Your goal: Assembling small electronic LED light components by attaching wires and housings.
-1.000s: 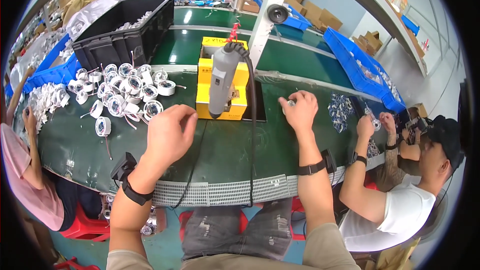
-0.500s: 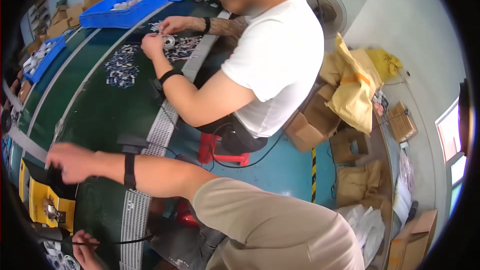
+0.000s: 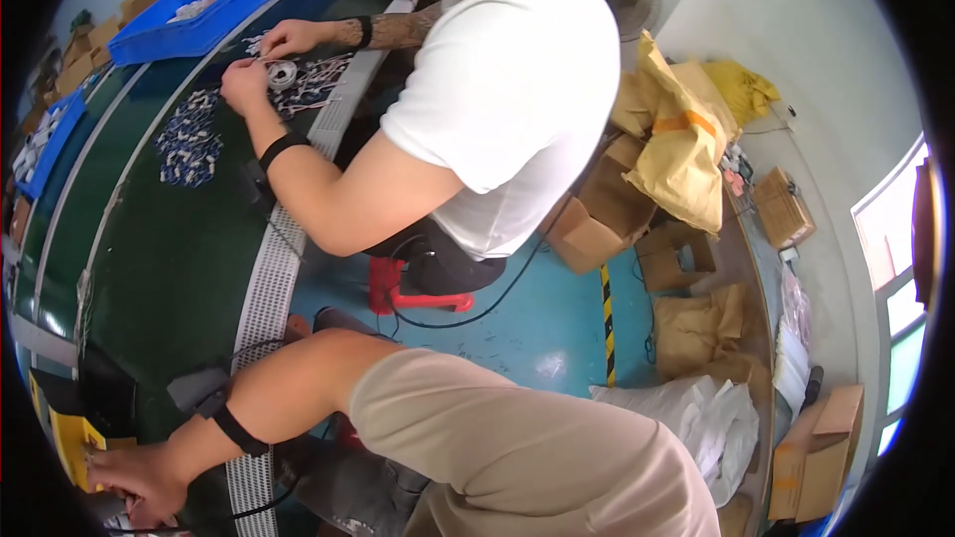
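My right hand (image 3: 141, 482) reaches across the belt at the lower left, beside a yellow fixture (image 3: 75, 443). Its fingers are bent and closed; whatever lies between them is too small or hidden to name. A black strap (image 3: 239, 432) with a grey box-shaped device (image 3: 197, 388) circles the wrist. A black panel (image 3: 107, 386) stands behind the fixture. My left hand does not show.
A co-worker in a white shirt (image 3: 517, 80) sits beyond my arm, both hands on a small round white part (image 3: 283, 75). Blue-and-white small parts (image 3: 189, 144) lie on the green belt (image 3: 164, 249). Blue bins (image 3: 204, 25) stand farther back. Cardboard boxes (image 3: 607, 204) are at the right.
My right hand has come down from above the belt to the yellow fixture, and its arm now bends lower. My left hand has left the view. The whole scene has shifted leftward.
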Tool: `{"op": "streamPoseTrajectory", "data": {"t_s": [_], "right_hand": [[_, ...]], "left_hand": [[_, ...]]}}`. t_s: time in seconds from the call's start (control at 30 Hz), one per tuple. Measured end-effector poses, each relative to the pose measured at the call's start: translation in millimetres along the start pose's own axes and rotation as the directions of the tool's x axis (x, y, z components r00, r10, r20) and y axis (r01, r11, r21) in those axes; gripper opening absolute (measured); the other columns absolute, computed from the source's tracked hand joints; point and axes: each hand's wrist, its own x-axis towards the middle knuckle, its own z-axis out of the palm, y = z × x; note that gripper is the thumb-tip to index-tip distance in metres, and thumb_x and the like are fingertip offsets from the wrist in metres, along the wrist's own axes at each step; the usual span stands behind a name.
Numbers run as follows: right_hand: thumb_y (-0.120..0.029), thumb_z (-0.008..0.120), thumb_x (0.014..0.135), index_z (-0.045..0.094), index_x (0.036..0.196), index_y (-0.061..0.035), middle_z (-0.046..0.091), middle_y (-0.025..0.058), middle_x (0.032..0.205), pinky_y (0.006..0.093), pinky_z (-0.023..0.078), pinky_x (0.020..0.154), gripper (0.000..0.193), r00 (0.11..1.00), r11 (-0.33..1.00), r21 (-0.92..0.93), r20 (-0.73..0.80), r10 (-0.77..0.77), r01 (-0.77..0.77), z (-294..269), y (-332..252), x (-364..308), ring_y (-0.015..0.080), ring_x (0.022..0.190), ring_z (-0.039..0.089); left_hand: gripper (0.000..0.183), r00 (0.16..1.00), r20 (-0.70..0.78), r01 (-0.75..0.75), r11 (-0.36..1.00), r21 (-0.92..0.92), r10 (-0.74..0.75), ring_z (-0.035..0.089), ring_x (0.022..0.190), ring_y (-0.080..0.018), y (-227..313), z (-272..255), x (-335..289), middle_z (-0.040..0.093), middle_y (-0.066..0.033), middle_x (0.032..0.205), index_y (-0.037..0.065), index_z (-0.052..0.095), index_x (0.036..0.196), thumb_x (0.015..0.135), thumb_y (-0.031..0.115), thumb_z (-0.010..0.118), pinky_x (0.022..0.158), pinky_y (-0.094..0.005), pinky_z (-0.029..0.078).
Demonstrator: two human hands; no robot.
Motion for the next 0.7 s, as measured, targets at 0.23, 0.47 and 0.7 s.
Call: {"op": "streamPoseTrajectory", "data": {"t_s": [0.23,0.47,0.7], "right_hand": [[-0.026,0.069,0.077,0.072,0.085,-0.0047,0.068,0.0139,0.076,0.0331,0.052,0.064,0.022,0.787,0.917,-0.126,0.479,0.39,-0.377,-56,-20,24,0.0254,0.068,0.067],[-0.01,0.066,0.089,0.063,0.1,0.001,0.065,0.0041,0.093,0.0279,0.051,0.079,0.017,0.511,0.754,-0.12,0.665,0.544,-0.646,-62,-20,31,0.0109,0.086,0.062],[-0.006,0.066,0.087,0.062,0.092,0.0002,0.063,0.0038,0.088,0.0246,0.048,0.075,0.009,0.348,0.472,0.026,0.711,0.611,-0.881,-64,-26,38,0.009,0.085,0.058]], "left_hand": [[0.069,0.969,-0.188,-0.154,0.986,0.058,0.163,0.05,0.122,-0.026,0,71,-26,0.047,-0.013,0.135,0.002,0.034,0.142,0.081,0.016,0.064,0.099,-0.0417,0.044],[0.057,0.972,-0.119,-0.197,0.979,0.055,0.203,0.055,0.11,-0.0187,23,104,-21,0.057,-0.0076,0.12,0.004,0.051,0.128,0.074,-0.007,0.066,0.094,-0.0334,0.045],[0.05,0.995,-0.058,-0.096,0.969,-0.229,0.085,0.059,0.106,-0.0237,32,104,-24,0.057,-0.0131,0.12,0.001,0.044,0.134,0.087,0.014,0.058,0.084,-0.0359,0.052]]}}
